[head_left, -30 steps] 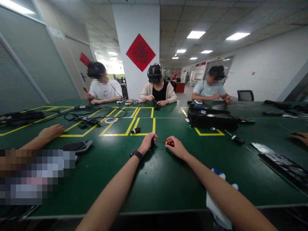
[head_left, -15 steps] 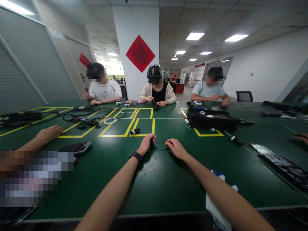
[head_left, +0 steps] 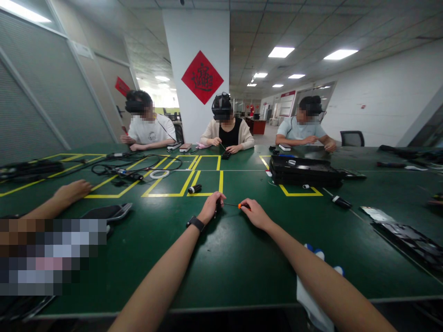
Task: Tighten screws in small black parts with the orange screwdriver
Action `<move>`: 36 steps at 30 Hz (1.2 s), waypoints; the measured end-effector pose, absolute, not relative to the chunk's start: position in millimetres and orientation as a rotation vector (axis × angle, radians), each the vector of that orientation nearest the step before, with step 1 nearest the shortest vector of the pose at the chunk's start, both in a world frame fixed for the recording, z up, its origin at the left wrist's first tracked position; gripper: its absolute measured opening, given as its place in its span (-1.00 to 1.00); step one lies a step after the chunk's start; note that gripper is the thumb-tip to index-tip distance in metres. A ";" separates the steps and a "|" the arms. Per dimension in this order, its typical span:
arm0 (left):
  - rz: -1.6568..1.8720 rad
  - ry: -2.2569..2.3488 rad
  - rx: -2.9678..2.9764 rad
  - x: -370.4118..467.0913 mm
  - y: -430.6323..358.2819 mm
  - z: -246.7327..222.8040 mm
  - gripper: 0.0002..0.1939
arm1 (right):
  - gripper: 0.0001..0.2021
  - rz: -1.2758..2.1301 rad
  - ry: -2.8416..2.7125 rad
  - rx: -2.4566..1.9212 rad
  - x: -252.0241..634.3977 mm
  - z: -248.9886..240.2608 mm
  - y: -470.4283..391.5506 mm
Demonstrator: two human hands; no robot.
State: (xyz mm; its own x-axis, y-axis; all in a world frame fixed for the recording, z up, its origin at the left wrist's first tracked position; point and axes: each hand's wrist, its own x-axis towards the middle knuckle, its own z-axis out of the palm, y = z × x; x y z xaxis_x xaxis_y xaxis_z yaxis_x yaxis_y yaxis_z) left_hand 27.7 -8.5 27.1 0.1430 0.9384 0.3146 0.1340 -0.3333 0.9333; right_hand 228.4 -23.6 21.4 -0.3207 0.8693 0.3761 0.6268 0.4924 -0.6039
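Observation:
My left hand, with a black band on its wrist, is closed round a small dark part just above the green table. My right hand grips a screwdriver with an orange handle. Its thin shaft points left and reaches the dark part at my left fingers; the exact contact is too small to make out. Beyond my left hand, a black cylinder with a white end lies by the yellow tape.
Black trays are stacked at the back right. Cables spread over the left side. Blue-and-white gloves lie under my right forearm. A person's arm rests at the left; three people sit opposite.
My hands and the screwdriver have hardly moved. At the far right edge, another person's hand has drawn back mostly out of view.

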 end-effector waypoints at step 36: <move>1.289 1.063 1.633 27.5 -9.0 27.6 -0.59 | -0.75 0.410 -2.090 -1.176 228.7 22.8 -22.5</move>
State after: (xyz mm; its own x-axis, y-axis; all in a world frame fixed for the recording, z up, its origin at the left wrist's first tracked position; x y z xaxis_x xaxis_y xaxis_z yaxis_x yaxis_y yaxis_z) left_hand 27.5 -9.0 27.6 0.1346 0.9362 0.3247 0.1404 -0.3424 0.9290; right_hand 228.7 -22.5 22.8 -0.3482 0.8401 0.4159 0.6204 0.5391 -0.5696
